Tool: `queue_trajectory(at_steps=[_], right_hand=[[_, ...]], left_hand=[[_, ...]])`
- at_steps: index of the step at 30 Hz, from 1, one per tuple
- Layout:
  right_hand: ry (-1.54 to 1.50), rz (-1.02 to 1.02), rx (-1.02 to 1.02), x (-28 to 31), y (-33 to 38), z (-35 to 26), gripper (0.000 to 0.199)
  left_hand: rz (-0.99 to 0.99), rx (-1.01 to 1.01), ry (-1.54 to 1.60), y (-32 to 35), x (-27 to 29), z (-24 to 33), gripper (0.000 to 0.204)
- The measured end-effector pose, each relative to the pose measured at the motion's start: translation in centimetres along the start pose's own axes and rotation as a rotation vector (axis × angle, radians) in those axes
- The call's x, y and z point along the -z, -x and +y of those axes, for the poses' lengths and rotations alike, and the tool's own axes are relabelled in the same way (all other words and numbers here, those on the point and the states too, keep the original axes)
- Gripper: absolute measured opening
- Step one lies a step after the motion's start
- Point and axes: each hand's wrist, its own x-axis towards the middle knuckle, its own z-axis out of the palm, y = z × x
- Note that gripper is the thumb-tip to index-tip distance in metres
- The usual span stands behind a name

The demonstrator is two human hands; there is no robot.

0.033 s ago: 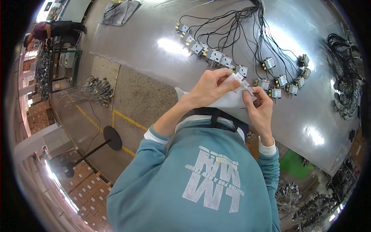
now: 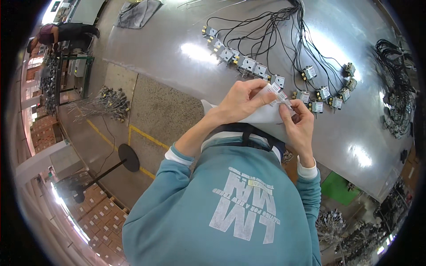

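Over the near edge of the tabletop (image 2: 151,51), left hand (image 2: 242,101) and right hand (image 2: 300,128) pinch a white label sheet (image 2: 262,114), fingers closed on it; an uneven tug could tear it; a slack pinch could drop it.

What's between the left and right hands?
In the head view, a white label sheet bridges the gap from the left hand to the right hand; both hands pinch it.
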Motion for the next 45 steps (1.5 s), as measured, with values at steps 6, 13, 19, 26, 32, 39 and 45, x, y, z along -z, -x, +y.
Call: queue_trajectory(at_steps=[6, 13, 19, 26, 32, 39, 45], right_hand=[[0.027, -0.086, -0.035, 0.8, -0.6, -0.5, 0.022], [0.116, -0.005, 0.057, 1.2, -1.0, -1.3, 0.024], [0.21, -0.002, 0.145, 1.2, -1.1, -1.4, 0.014], [0.143, 0.036, 0.277, 1.1, -0.9, -1.8, 0.009], [-0.115, 0.035, 0.197, -0.2, -2.3, -0.1, 0.034], [-0.102, 0.004, 0.094, -0.4, -2.2, -0.8, 0.059], [-0.098, 0.028, 0.043, -0.1, -1.5, -0.2, 0.069]], left_hand=[[0.029, 0.002, 0.086, 0.1, -0.5, -0.3, 0.031], [0.054, -0.021, 0.031, 0.7, -1.4, -1.2, 0.028], [0.025, 0.001, 0.006, 0.8, -1.4, -0.8, 0.028], [0.09, 0.044, 0.086, 0.8, -1.9, -1.7, 0.03], [0.017, 0.043, 0.018, 1.3, -2.0, -1.4, 0.023], [0.011, 0.019, 0.007, 1.7, -2.3, -1.6, 0.023], [0.011, 0.041, 0.001, 2.3, -2.7, -1.1, 0.024]])
